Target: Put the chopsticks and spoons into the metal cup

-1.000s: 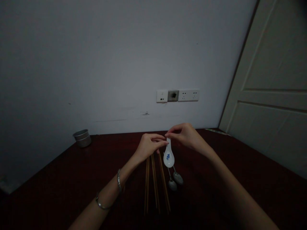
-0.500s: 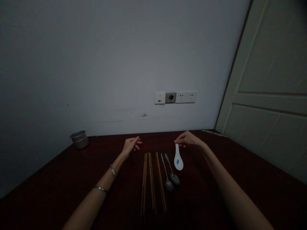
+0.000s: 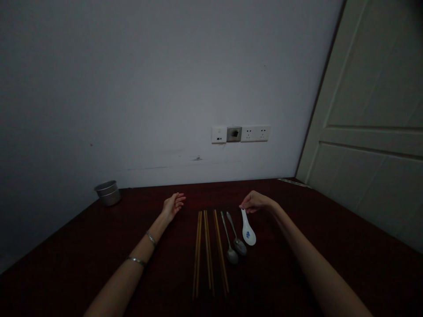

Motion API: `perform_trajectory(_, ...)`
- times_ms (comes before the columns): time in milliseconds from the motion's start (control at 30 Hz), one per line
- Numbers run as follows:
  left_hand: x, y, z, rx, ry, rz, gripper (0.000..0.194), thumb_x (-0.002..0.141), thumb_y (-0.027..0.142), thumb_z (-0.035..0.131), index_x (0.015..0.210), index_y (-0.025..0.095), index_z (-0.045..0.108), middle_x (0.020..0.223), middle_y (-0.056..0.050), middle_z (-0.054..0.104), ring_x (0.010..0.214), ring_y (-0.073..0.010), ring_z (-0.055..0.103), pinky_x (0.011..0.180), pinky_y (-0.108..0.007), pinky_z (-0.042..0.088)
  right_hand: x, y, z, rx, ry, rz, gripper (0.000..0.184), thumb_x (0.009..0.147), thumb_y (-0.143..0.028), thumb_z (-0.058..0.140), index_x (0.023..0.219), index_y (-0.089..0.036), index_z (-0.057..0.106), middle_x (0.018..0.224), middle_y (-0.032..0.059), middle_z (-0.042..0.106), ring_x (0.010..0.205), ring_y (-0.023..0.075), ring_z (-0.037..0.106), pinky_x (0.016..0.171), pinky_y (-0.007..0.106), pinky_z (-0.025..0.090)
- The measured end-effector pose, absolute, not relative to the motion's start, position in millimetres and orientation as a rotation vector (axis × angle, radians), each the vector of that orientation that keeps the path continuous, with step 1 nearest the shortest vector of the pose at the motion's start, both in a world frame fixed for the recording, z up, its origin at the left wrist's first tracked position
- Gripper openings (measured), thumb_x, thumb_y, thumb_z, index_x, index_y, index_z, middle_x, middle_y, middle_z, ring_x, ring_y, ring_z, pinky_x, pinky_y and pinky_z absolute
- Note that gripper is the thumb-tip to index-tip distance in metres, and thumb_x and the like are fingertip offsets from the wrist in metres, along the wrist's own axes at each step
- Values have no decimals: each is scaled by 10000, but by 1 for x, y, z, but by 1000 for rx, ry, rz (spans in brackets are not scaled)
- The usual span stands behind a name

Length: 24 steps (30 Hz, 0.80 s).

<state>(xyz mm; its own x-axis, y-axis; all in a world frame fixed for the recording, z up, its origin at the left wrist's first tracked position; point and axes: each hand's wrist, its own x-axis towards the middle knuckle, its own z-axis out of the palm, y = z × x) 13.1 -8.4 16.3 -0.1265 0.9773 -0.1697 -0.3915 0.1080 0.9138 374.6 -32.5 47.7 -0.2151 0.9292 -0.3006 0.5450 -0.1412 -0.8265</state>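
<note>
My right hand hovers low over the dark red table, fingers curled and pinched on the handle tip of a white ceramic spoon with a blue pattern. The spoon lies flat, bowl towards me. Just left of it lie two metal spoons, and further left several wooden chopsticks lie in a parallel row. My left hand rests on the table left of the chopsticks, fingers loosely spread and holding nothing. Two bracelets sit on my left forearm.
A small metal cup stands at the table's far left corner against the wall. Wall sockets sit above the table's back edge. A pale door closes off the right side.
Both hands held the white spoon above the chopsticks. My left hand let go and moved left onto the table. My right hand carried the spoon right and laid it beside the metal spoons.
</note>
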Motion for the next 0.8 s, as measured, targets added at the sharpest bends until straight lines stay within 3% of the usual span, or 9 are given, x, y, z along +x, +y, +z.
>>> perform_trajectory(300, 14, -10, 15, 749, 1083, 1378, 174, 837, 171, 480, 800, 83, 625, 642, -61, 660, 399, -57, 526, 412, -160, 398, 365, -28, 39, -1677, -1713, 1253, 248, 619, -342, 746, 672, -109, 682, 489, -14, 598, 412, 44, 505, 403, 132, 417)
perform_trajectory(800, 11, -3, 4, 830, 1093, 1341, 176, 827, 205, 503, 814, 78, 625, 647, -68, 665, 412, -58, 534, 424, -159, 407, 353, -37, 45, -1687, -1746, 1208, 150, 686, -261, 690, 714, -114, 689, 599, 29, 635, 542, 77, 564, 434, 130, 439)
